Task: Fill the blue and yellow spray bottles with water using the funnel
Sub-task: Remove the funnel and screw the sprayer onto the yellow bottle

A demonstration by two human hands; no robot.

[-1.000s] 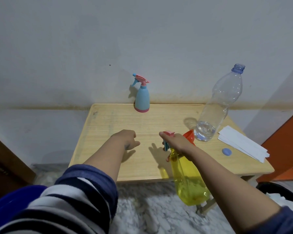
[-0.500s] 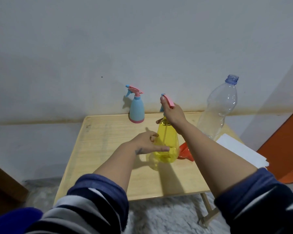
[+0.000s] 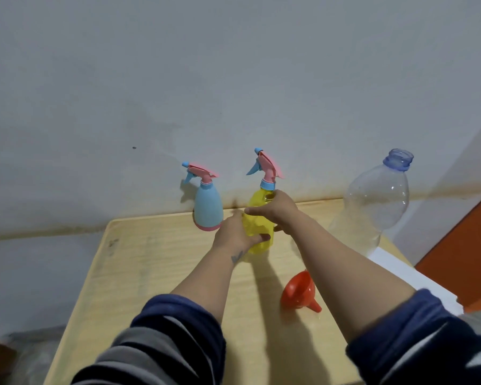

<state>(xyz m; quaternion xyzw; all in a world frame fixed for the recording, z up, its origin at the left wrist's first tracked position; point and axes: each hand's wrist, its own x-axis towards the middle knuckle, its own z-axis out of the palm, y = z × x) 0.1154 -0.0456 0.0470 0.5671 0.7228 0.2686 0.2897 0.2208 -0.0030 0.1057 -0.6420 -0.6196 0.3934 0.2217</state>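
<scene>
The yellow spray bottle [image 3: 257,226] with a pink and blue trigger head stands upright near the back of the wooden table [image 3: 156,273]. My left hand [image 3: 235,234] wraps its lower body and my right hand [image 3: 275,208] grips its shoulder just under the neck. The blue spray bottle [image 3: 207,207] stands just to its left, by the wall, untouched. A red funnel [image 3: 299,291] lies on its side on the table, to the right of my right forearm. A large clear water bottle [image 3: 372,207], uncapped, stands at the right with a little water in it.
White paper sheets [image 3: 395,276] lie at the table's right edge, partly behind my right arm. An orange surface [image 3: 467,245] rises at the far right. The wall runs directly behind the table.
My right hand carried the yellow bottle up from below the table's front edge and set it beside the blue one, sliding from the trigger head to the shoulder. My left hand took hold of its body.
</scene>
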